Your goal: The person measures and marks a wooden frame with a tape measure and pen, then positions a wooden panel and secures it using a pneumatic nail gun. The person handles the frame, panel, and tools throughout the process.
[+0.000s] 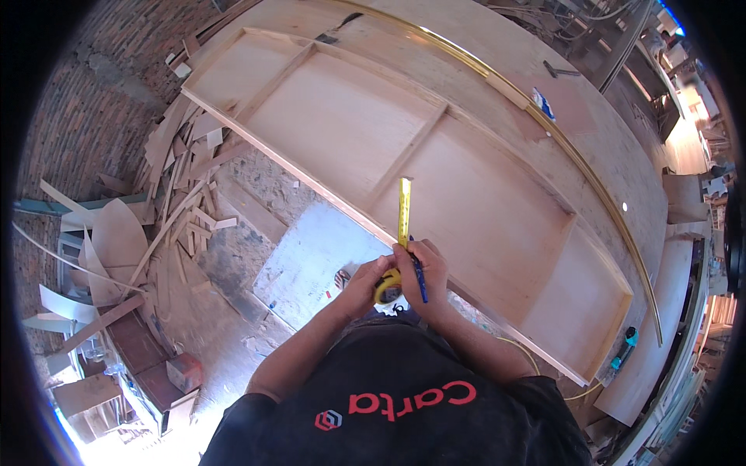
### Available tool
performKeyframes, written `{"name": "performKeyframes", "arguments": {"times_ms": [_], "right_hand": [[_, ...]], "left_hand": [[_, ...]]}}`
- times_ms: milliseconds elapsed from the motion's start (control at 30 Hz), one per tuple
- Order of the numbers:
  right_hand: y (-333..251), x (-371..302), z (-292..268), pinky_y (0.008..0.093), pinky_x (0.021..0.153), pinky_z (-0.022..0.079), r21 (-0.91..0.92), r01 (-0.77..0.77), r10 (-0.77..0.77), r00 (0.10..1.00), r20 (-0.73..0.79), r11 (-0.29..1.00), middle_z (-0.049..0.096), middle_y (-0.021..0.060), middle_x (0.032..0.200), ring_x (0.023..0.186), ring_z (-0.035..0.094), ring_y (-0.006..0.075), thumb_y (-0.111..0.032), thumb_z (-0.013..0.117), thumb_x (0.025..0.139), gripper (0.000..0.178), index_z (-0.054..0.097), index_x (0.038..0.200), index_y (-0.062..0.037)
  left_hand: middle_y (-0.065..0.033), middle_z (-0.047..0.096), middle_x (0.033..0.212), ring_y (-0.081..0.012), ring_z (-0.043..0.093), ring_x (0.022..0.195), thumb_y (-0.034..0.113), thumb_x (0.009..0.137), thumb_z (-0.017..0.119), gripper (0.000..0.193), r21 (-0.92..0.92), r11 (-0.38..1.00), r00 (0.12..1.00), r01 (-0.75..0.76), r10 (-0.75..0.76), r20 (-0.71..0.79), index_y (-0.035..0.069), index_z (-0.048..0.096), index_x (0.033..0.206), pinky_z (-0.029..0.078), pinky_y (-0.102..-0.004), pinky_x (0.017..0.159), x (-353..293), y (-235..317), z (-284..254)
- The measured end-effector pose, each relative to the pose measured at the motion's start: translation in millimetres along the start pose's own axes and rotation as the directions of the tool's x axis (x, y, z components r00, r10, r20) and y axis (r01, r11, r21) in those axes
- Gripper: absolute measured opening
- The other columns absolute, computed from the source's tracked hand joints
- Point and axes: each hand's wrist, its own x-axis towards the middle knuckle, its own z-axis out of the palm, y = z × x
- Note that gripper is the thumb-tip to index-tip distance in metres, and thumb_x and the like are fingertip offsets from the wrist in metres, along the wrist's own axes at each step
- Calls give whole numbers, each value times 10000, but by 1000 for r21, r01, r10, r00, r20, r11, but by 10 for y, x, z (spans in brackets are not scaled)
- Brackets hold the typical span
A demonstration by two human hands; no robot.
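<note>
My left hand (365,287) is closed around the yellow and dark case of a tape measure (388,287), close in front of my body. A short length of its yellow blade (404,210) sticks out away from me, over the near rail of a long wooden frame panel (342,124). My right hand (426,268) pinches the blade near the case. A blue pen or pencil (420,279) is also held in that hand, pointing back toward me. The panel lies on the worktable, with cross rails dividing it into sections.
Beyond the panel, a long gold-coloured strip (575,159) curves across the worktable (622,171). A hammer (559,70) and a blue-white packet (542,103) lie past it. A teal tool (624,347) sits at the right. Wood offcuts (183,186) litter the floor at left, near a pale board (311,252).
</note>
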Motion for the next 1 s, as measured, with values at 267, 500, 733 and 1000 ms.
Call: {"name": "performKeyframes", "arguments": {"times_ms": [267,500,733,1000], "right_hand": [[58,198,837,278,617,466,208,-269,280,960,-25,941,651,36,750,642,587,119,-147,735,965,173,719,919,18],[421,1114,412,232,572,452,400,-292,430,846,-316,868,622,24,719,631,567,87,-139,790,923,183,676,894,0],[1150,2029,188,261,512,479,371,-294,438,803,-403,881,637,50,719,573,575,113,-106,834,871,214,645,881,-6],[1655,2598,300,258,511,483,291,-318,413,830,-375,902,647,41,731,580,585,115,-138,849,869,238,631,872,-41]], "left_hand": [[-46,691,942,-114,644,893,275,1091,519,307,425,895,990,137,-110,-89,4,653,1139,511,-268,802,-245,595,-790],[-65,674,801,-148,634,775,207,948,605,227,697,692,976,187,-51,-211,-3,686,912,491,-320,725,-325,243,-1281],[-116,692,789,-212,665,754,211,930,603,248,703,600,925,381,-247,-290,-20,682,885,512,-365,712,-166,391,-1252],[-211,720,825,-354,719,811,271,952,528,360,806,443,914,392,-82,-398,-37,699,879,549,-461,781,215,473,-919]]}}
